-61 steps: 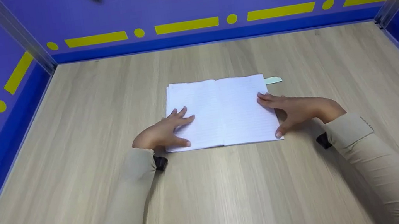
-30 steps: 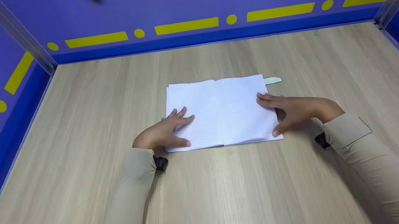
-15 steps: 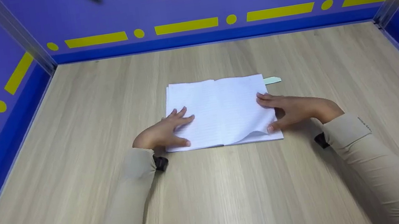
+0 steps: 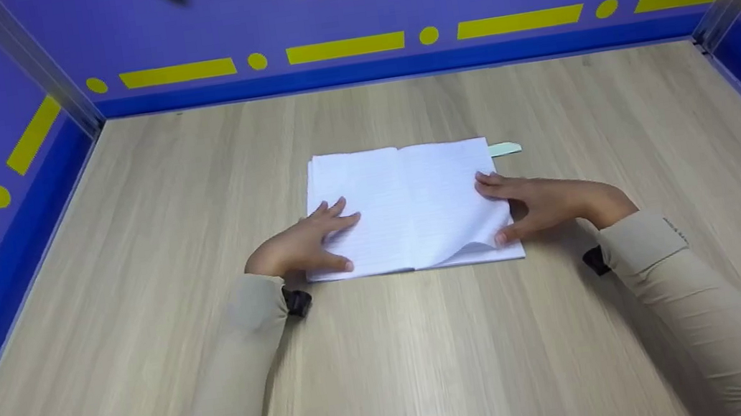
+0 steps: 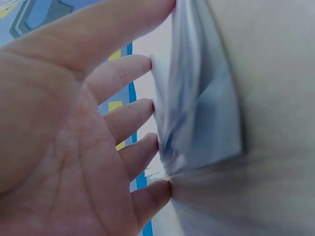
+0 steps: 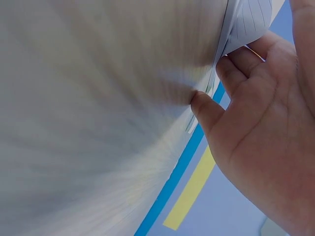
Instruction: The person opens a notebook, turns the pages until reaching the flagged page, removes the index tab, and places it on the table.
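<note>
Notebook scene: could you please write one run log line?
Notebook open on table | left hand on left page | right hand touching right page, near corner curled | green tab past right edge

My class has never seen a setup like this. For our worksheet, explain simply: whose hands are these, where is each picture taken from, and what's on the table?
There's no machine, just a person's bare hands. The wide view comes from a head camera; the close-ups come from one camera per wrist. An open lined notebook lies on the wooden table, with a pale green strip showing at its right. The left hand rests on the left page; the right hand touches the right page, whose near edge curls up.
</note>
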A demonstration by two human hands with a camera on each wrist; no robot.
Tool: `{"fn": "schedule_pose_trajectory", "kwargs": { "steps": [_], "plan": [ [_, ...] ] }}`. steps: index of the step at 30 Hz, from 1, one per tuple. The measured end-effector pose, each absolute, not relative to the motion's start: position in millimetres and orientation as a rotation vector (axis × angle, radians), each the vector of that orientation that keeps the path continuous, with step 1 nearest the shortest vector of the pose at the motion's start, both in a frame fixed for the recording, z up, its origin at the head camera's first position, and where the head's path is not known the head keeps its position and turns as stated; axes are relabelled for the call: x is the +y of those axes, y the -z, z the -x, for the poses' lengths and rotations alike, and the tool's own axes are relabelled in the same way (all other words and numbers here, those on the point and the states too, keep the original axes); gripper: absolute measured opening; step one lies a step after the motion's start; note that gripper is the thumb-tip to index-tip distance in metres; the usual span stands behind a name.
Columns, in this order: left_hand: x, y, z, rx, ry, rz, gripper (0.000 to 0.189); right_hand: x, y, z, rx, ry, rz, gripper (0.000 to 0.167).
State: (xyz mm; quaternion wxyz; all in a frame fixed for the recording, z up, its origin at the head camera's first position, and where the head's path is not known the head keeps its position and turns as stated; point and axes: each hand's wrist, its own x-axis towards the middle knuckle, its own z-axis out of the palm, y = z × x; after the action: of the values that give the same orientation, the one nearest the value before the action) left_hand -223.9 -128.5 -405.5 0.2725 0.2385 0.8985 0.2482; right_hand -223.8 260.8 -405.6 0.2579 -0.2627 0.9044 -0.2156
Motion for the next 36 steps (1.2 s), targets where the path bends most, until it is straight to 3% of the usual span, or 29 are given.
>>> {"fn": "schedule_pose_trajectory", "kwargs": {
  "steps": [13,22,36],
  "plan": [
    [-107,392,214,2.55,-0.66,-0.735,0.075,262,406,225,2.454,0.563,0.724,0.098],
    [-71,396,205,2.751,-0.806,-0.975,0.055,262,406,225,2.453,0.57,0.715,0.098],
    [-13,398,186,2.769,-0.712,-1.267,0.048,261,408,227,2.459,0.55,0.71,0.098]
  ]
}}
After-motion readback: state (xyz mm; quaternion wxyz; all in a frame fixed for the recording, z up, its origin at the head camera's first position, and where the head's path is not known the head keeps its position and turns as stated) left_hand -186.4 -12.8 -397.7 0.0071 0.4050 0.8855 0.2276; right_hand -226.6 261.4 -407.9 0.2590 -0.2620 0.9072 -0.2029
